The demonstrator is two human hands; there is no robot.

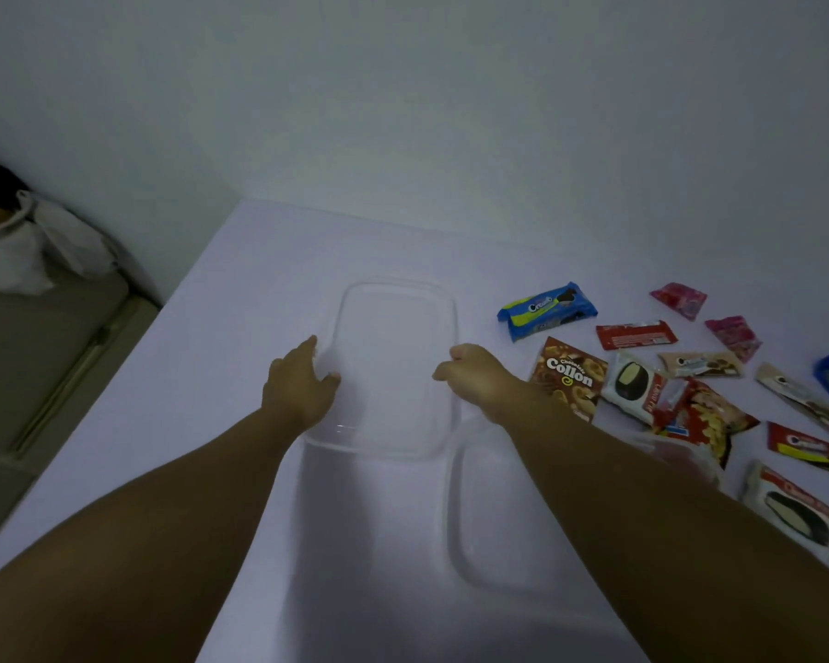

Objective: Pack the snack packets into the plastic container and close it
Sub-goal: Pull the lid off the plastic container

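A clear plastic container (393, 299) stands open and empty in the middle of the white table (240, 299). My left hand (302, 380) grips its left rim, thumb over the edge. My right hand (475, 370) holds the right rim with curled fingers. A clear lid (489, 519) lies flat on the table just under my right forearm. Several snack packets are spread to the right: a blue cream-biscuit pack (546, 311), a brown Collon box (568, 375), a red bar (635, 334), pink sachets (678, 299) and choco pie packs (630, 380).
The table's left edge drops to a beige floor (44, 356), where a white bag (25, 241) sits against the wall. More packets (800, 509) reach the right frame edge. A white wall stands behind the table.
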